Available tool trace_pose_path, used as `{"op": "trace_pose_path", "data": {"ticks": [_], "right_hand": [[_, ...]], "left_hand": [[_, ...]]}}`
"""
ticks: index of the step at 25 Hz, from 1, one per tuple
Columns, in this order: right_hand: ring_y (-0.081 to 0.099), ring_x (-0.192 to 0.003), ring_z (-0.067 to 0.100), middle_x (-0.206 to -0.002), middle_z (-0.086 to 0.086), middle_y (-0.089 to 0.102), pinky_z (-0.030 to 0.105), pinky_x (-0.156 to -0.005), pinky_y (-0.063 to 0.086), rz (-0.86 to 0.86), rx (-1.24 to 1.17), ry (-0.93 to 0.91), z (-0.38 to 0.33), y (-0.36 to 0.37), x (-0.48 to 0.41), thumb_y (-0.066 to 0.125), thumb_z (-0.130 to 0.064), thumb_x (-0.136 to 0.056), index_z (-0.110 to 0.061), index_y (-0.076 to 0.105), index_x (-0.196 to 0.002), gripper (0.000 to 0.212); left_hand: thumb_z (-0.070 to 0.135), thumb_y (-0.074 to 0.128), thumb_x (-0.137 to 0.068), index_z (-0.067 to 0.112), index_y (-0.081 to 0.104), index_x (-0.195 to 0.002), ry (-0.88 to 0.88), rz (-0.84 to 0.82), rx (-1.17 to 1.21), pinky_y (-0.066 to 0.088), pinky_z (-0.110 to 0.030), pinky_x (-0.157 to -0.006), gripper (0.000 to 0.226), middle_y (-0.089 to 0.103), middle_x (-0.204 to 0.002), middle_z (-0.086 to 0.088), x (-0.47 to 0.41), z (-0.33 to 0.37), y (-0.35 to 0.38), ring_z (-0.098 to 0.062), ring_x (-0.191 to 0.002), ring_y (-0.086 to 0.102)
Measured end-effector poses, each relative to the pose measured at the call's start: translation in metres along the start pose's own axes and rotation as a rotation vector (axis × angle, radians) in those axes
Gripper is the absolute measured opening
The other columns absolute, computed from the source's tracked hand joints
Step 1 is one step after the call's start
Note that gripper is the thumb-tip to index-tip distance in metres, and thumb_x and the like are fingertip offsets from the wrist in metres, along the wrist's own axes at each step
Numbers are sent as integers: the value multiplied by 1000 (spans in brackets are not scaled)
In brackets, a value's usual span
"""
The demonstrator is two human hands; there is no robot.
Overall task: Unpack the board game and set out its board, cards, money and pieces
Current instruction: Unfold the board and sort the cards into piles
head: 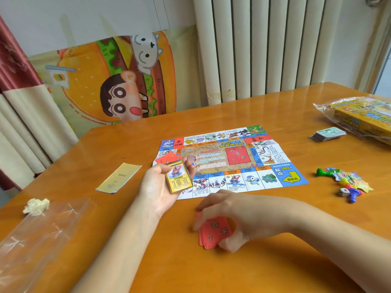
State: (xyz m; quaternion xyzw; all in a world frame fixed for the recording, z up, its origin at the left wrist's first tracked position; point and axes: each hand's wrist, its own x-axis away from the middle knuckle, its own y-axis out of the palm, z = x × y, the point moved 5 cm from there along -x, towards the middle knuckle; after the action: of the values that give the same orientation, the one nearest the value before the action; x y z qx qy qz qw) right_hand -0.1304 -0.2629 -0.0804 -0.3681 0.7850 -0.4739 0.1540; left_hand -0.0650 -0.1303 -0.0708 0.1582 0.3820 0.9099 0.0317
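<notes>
Cards are small and thin and look glossy. Judged light and slippery, so a stack will fan or shear if squeezed on its faces. Best taken by the two long edges, thumb on one side, fingers on the other. A single card lying flat likely needs a slide or a nail under an edge.

Left hand (167,182) is palm up, fingers curled round the yellow card stack (179,176), holding it by the long edges. A yellow-bordered creature card is face up on top. A red card (167,160) sticks out on the stack's far side. The hand hangs over the near-left corner of the board (228,161).

Right hand (224,216) is palm down, just near of the board's near edge. Fingers and thumb pinch a small pile of red cards (213,231) resting on the table (232,271). The pile is slightly fanned; count cannot be told.

The board lies flat and unfolded mid-table with fold creases showing. It reads as thin paper, light, and will likely skid if a wrist bumps it.

Money stack (328,134) sits far right, well apart from both hands, just beside the bagged game box (364,117). Pieces (347,182) and a die (343,192) are heaped right of the board, apart from the right hand.

On the left lie a leaflet (119,178), crumpled paper (37,206) and a clear plastic bag (42,233), none touched.
</notes>
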Motion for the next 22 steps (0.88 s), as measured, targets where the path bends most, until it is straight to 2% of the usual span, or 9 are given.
{"op": "trace_pose_path", "data": {"ticks": [3, 7, 8, 10, 13, 16, 18, 20, 22], "right_hand": [[35, -121, 6, -133, -16, 40, 33, -102, 38, 29, 29, -27, -2, 3, -5, 69, -26, -79, -44, 56, -120, 46], [41, -113, 1, -128, -19, 38, 25, -96, 41, 49, -41, -14, -1, -1, -1, 74, -36, -77, -42, 56, -113, 41], [46, -109, 1, -122, -19, 41, 24, -93, 43, 114, -103, 3, 2, -8, 0, 77, -42, -75, -41, 56, -109, 40], [55, -91, 6, -100, -14, 53, 29, -81, 48, 407, -285, 35, 10, -29, 2, 78, -46, -72, -30, 60, -91, 31], [49, -64, 13, -72, 4, 56, 35, -62, 41, 736, -483, 149, 33, -51, 6, 77, -44, -72, -16, 54, -74, 36], [55, -63, 11, -74, 5, 60, 29, -60, 46, 706, -644, 203, 45, -51, 5, 78, -44, -64, -13, 59, -83, 41], [59, -60, 10, -70, 1, 63, 21, -57, 49, 606, -694, 210, 45, -46, 2, 79, -32, -69, -9, 63, -83, 32], [61, -55, 10, -65, 0, 63, 19, -53, 49, 537, -691, 216, 45, -41, -1, 79, -21, -73, -5, 63, -81, 24], [62, -51, 11, -62, 2, 63, 19, -51, 49, 551, -698, 249, 48, -41, -1, 79, -15, -74, -2, 63, -80, 21]], "left_hand": [[-1, 26, -92, -12, 53, -100, -7, -6, -53, 48, -44, -94, 29, 69, -86, -23, -4, -3, -2, -30, -88, 61], [-2, 31, -94, -11, 54, -103, -15, -35, -131, 55, -45, -79, 26, 67, -99, -24, -6, -8, -3, -33, -83, 69], [-2, 31, -95, -10, 54, -104, -13, -39, -145, 57, -43, -76, 26, 67, -98, -24, -6, -9, -3, -32, -80, 70], [-2, 32, -95, -5, 57, -106, 6, -50, -230, 60, -37, -64, 27, 70, -93, -19, -7, -9, -3, -28, -75, 72], [-4, 41, -92, -2, 61, -110, 26, -64, -402, 58, -32, -55, 26, 73, -87, -14, -5, -13, -2, -22, -70, 72], [-4, 59, -77, 2, 64, -104, 59, -109, -503, 58, -30, -57, 28, 73, -85, -13, -2, -20, 1, -22, -70, 71], [2, 66, -68, 6, 67, -100, 96, -154, -588, 57, -29, -60, 32, 73, -87, -12, 2, -25, 5, -22, -73, 71], [7, 67, -68, 6, 66, -102, 106, -185, -612, 56, -30, -61, 34, 72, -90, -14, 5, -30, 9, -23, -75, 71], [8, 62, -79, 3, 65, -100, 86, -169, -582, 57, -30, -57, 22, 72, -84, -15, 6, -33, 12, -23, -69, 70]]}}
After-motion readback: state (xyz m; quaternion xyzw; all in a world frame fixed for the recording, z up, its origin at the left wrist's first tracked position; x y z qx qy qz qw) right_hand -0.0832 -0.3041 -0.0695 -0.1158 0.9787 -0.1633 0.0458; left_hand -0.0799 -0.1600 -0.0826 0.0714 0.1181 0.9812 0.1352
